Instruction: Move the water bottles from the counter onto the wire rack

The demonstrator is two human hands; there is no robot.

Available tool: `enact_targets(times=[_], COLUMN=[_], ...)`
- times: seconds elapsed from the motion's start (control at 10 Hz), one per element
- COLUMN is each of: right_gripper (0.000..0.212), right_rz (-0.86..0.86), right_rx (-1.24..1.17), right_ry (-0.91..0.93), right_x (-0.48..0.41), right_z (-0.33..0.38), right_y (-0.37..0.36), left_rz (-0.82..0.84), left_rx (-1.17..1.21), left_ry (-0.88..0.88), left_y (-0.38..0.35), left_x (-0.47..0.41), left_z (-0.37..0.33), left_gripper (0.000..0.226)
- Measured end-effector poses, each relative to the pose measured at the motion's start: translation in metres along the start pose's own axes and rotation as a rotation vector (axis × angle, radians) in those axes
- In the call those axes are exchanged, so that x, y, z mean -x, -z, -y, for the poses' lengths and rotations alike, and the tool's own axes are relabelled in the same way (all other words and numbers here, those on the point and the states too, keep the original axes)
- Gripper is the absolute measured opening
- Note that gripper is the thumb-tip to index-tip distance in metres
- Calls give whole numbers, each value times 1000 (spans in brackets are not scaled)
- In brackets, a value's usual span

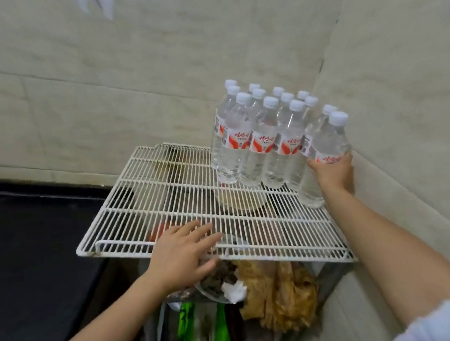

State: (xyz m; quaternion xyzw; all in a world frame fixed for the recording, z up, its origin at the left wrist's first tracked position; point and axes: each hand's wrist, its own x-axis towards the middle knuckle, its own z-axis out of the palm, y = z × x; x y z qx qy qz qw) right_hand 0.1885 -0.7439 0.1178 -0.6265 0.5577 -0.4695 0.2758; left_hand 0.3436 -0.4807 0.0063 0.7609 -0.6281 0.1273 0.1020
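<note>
Wall (122, 83): closing in the rack's far and right edges, giving the bottles a backstop to be packed against.
Dark surface (29, 251): lying past the rack's left edge; possibly being the counter, not showing clearly enough to tell; showing no bottles.
Wire rack (104, 213): lying flat and roughly level over clutter, serving as a shelf; carrying nothing along its left half and near edge.
Bags and food (278, 294): sitting under the rack, showing through the wires and poking out below the near edge; probably propping the rack, so likely leaving it prone to rocking.
Water bottles (261, 149): standing upright, caps up, touching in rows at the far right corner; seemingly being kept tight to save room and brace one another.
Nearest bottle (328, 140): standing at the right edge, just beside the group, base at the wires; apparently being set into the next slot.
Right hand (334, 174): wrapping fingers and thumb round that bottle's lower body, just under the label; gripping low, probably for steadying the base on the wires.
Left hand (180, 252): lying spread, palm down, fingers straight across the near edge; apparently pressing down, guarding against tipping toward the loaded corner.
Progress: looking well along, judging by the many bottles already standing on the rack.
</note>
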Motion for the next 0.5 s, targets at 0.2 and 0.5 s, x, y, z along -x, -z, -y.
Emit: enact_targets(times=[0.2, 0.5], right_gripper=[86, 54], right_rz=[27, 105], right_rx=[23, -266], right_ry=[-64, 230], right_x=[-13, 47], right_z=[-7, 37], right_y=[-1, 48], left_rz=[-40, -56], left_rx=[-129, -39], left_ry=[93, 346], left_y=[1, -10], left_x=[4, 39], left_z=[-7, -26], left_gripper=[51, 67])
